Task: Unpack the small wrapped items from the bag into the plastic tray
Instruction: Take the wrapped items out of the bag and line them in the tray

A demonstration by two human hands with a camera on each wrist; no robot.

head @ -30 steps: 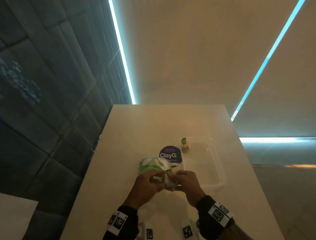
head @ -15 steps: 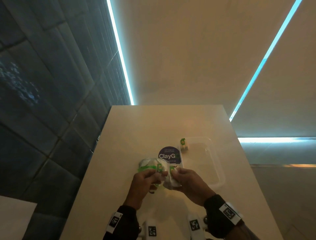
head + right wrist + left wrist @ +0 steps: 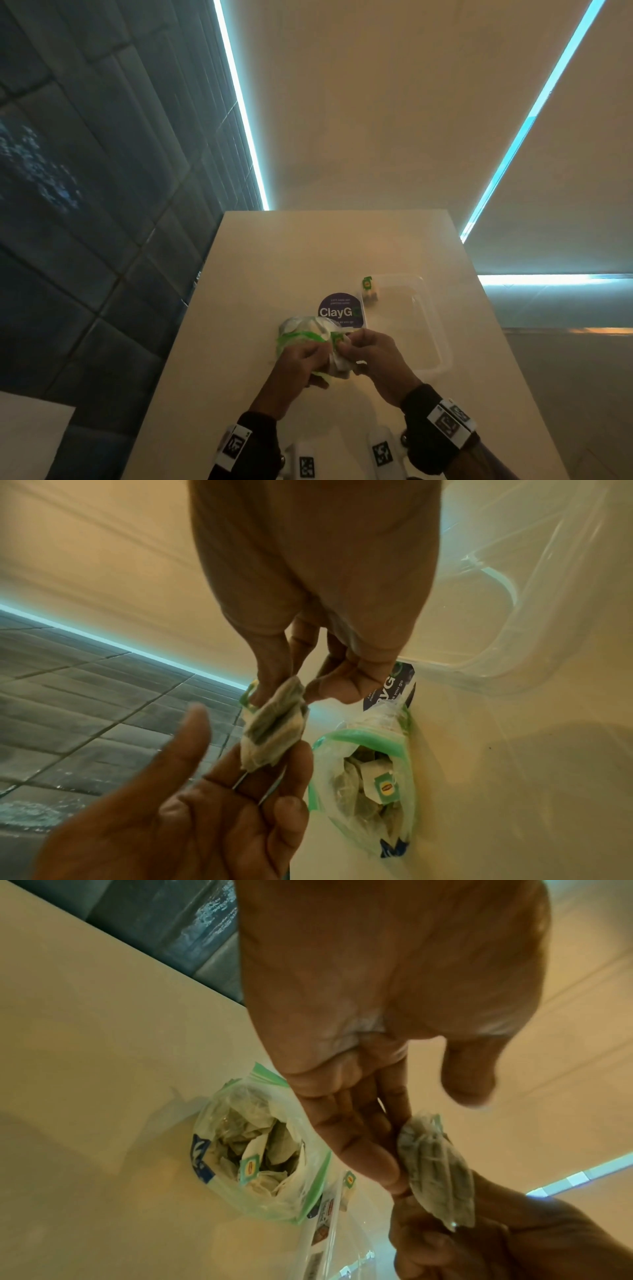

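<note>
We have just drawn a tea bag (image 3: 274, 723) clear of the zip bag (image 3: 373, 791), both hands' (image 3: 371, 356) grip pinching it above the desk (image 3: 308, 246), the plastic tray (image 3: 438, 339) just beside, next stop.

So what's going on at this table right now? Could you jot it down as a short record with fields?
surface: pale table
bag: open zip bag with green rim, lying on the table, tea bags inside
held item: one tea bag pinched between both hands
left hand: fingers on the tea bag
right hand: pinching the tea bag
tray: clear plastic tray, right of the bag
already in tray: one tagged item at its far left corner
</note>
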